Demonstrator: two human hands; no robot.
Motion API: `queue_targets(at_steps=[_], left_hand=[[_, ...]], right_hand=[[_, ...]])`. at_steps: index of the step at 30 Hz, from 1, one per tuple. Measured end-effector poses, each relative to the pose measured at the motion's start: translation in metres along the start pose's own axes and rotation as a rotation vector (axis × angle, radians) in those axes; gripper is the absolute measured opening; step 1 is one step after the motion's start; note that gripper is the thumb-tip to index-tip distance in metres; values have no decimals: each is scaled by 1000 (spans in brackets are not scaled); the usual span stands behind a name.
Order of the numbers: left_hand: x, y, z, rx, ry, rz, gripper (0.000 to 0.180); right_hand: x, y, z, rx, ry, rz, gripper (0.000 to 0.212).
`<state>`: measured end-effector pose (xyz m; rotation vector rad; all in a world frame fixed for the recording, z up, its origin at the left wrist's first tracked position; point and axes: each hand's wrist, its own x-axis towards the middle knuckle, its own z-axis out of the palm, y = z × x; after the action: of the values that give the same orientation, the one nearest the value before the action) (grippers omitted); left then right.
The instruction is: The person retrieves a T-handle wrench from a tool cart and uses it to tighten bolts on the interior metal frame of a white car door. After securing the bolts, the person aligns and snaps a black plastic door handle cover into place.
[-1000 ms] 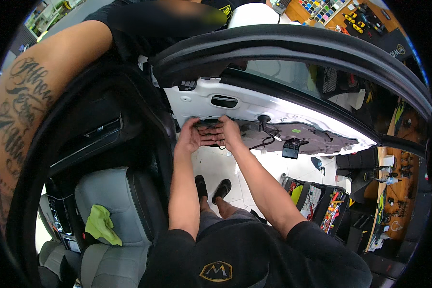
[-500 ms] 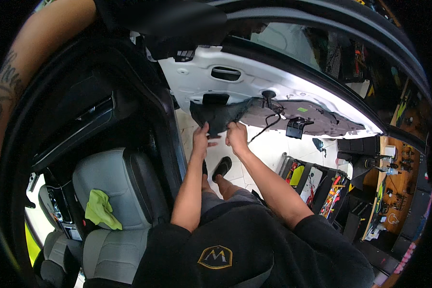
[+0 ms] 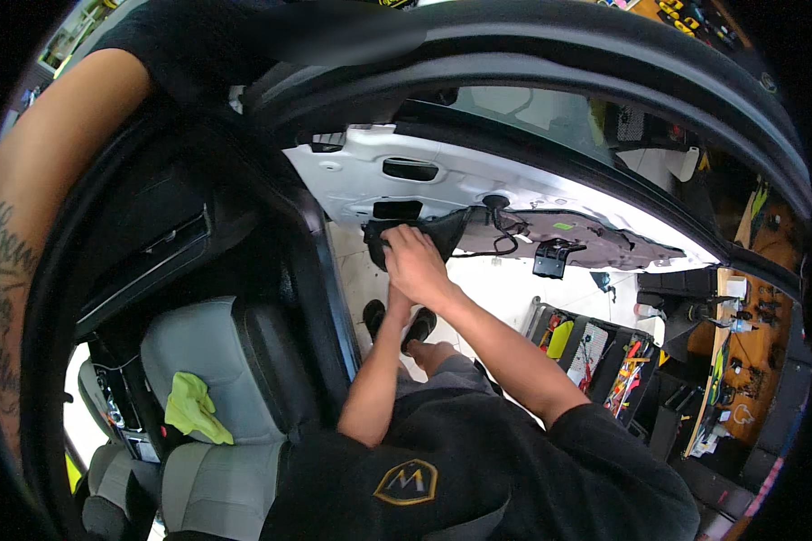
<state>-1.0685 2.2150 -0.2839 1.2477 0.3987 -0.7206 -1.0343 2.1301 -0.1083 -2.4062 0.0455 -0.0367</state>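
Note:
A white metal car door stands open in front of me with its inner panel bare. A loose black liner sheet hangs off its lower left part, while a greyish liner covers the rest. My right hand lies over the black sheet, its bent fingers close together on the sheet's upper left part. Just beneath it is my left hand, at the sheet's lower edge; its fingers are hidden behind the right hand. A dark cable hangs from the door beside the sheet.
A black bracket hangs below the door. To the left are grey car seats with a lime-green cloth. An open tool case and a wooden workbench stand right. Another person's arm is at upper left.
My right hand has moved left, across the black sheet and over my left hand. The sheet's left part is now bunched up higher. The view has shifted slightly.

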Motion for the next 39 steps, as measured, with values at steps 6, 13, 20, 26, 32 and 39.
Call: queue_targets(at_steps=[6, 13, 20, 26, 32, 39], left_hand=[[3, -5, -29, -286, -273, -54, 23], [84, -98, -29, -143, -547, 340, 41], [172, -191, 0, 156, -597, 670, 42], [238, -192, -8, 226, -650, 735, 35], [237, -181, -5, 211, -698, 760, 47], [172, -123, -44, -34, -582, 952, 72]], right_hand=[[-44, 62, 1, -584, -202, -407, 48], [-40, 108, 0, -702, -295, -572, 70], [-55, 155, 24, -960, 99, -768, 42], [-50, 184, 73, -1008, 555, -986, 21], [-46, 193, 72, -1047, 715, -1113, 31], [-43, 212, 61, -1048, 573, -922, 40]])
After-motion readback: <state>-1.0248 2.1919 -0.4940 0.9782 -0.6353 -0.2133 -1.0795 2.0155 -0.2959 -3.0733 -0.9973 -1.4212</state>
